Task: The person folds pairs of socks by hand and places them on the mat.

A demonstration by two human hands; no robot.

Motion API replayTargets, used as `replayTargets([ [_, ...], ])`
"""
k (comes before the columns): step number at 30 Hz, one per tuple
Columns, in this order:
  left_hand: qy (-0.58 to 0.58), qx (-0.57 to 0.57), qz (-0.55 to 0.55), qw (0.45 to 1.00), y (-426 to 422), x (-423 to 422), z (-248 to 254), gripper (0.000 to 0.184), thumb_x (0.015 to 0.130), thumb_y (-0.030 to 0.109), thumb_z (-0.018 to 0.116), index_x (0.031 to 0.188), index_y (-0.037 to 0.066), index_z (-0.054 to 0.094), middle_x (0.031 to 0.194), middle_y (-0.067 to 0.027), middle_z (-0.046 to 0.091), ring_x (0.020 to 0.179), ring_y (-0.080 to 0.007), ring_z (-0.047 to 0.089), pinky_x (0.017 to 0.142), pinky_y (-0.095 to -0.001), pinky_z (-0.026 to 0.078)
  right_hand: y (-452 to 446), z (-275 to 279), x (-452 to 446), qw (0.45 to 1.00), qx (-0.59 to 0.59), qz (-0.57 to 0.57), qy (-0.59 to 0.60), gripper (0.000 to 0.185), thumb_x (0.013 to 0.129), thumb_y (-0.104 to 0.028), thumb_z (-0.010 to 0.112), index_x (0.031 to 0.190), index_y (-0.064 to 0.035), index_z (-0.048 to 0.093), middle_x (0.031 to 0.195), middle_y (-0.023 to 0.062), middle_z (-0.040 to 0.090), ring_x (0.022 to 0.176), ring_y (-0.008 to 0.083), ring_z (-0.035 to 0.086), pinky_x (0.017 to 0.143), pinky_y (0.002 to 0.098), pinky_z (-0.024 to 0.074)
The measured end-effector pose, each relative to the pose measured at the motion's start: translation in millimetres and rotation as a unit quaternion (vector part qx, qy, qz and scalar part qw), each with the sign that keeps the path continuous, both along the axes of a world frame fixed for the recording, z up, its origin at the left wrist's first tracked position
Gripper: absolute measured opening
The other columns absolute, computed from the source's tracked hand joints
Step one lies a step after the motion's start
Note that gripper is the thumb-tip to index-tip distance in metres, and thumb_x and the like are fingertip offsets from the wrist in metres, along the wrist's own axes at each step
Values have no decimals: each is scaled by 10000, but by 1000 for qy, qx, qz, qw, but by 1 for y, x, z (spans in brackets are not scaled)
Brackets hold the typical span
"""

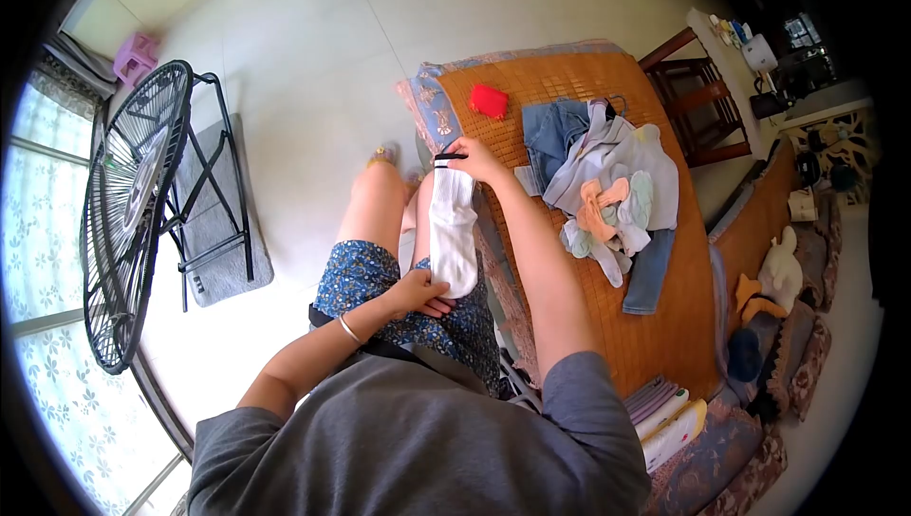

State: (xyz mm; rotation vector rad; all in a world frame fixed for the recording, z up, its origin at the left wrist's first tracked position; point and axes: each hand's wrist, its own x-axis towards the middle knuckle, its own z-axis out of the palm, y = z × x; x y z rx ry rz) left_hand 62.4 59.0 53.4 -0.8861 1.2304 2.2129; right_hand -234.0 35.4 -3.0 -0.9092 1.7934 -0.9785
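White sock hangs stretched lengthwise between the two hands, above the lap, just outside the left edge of the woven mat; whether it is one layer or two, I cannot tell. The right hand pinches the dark-banded cuff, fingers closed narrowly on it. The left hand holds the toe end with its thumb on top, its other fingers partly hidden.

Left of the legs, pale floor gives open room as far as one black round-backed chair. Across the mat, one clothes pile lies right of the middle, towards the far edge, clear of the left edge. In it are blue denim, greyish cloth and peach-coloured fabric; the pieces overlap too much to count. One red item sits near the far left corner, apart from the pile. Bare mat runs from the pile down to one stack of books or papers at the near edge. Beyond the far right corner stands one wooden chair.
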Motion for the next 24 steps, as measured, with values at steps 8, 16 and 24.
replayTargets([
  [8,58,-506,-180,841,-42,-5,35,331,909,315,578,880,-12,615,705,-87,676,595,-292,651,596,-392,539,20,15,22,966,-75,-59,240,191,804,-95,701,951,-16,609,895,73,669,814,145,621,736,297,490],
  [16,352,-673,-22,650,-47,-67,5,190,813,38,580,988,21,651,1026,-103,655,953,-271,609,859,-373,485,90,24,76,969,-105,-114,194,98,830,-81,659,917,-37,667,765,40,560,663,140,507,601,265,408],
  [24,353,-669,-68,650,-29,-46,-11,288,832,62,571,1117,37,608,1081,-108,629,970,-267,605,883,-375,483,109,-5,83,971,-122,-191,-76,233,870,-130,658,1075,-46,584,1000,26,592,844,94,548,733,228,464],
])
